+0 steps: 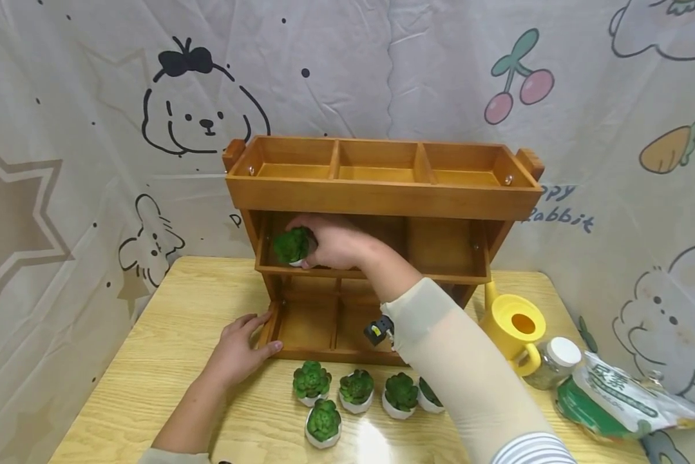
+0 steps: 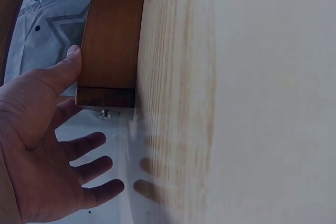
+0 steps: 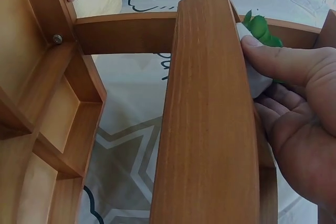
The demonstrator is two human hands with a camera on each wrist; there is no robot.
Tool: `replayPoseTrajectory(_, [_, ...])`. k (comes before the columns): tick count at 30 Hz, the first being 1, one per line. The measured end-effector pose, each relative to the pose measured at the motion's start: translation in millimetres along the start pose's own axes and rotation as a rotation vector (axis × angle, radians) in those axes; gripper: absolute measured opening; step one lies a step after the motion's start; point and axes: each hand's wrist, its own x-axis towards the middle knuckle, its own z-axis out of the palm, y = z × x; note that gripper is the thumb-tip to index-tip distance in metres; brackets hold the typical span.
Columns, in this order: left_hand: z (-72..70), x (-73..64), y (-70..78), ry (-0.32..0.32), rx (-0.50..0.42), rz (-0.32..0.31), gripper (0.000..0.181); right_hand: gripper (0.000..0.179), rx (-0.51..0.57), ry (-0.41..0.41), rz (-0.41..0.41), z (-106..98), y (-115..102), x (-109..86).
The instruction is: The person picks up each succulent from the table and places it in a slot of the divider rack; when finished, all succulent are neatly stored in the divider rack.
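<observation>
A right hand (image 1: 338, 243) holds a small potted succulent (image 1: 292, 246) at the left end of the middle tier (image 1: 446, 250) of a wooden rack (image 1: 382, 198), thumb and fingers curled round its white pot (image 3: 257, 83); whether the base touches the tier's floor cannot be told; a left hand (image 1: 237, 351), fingers spread and loosely extended, rests against the left side of the lower tier (image 1: 341, 356), holding no plant; the pot looks light, rigid and perhaps slick, the leaves softer; its sides below the foliage likely offer the surest hold.
</observation>
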Motion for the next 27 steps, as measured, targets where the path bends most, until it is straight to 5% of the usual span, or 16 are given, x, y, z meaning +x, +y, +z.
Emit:
replayPoseTrajectory(12, [1.0,0.7,0.7,-0.011,-0.027,-0.021,0.078,0.063,-0.093,-0.050,-0.049,1.4,-2.5,3.0])
replayPoseTrajectory(27, [-1.0,0.9,1.7,-0.029,-0.047,-0.044,0.082,0.076,-0.051,-0.041,-0.030,0.4,0.7,0.1])
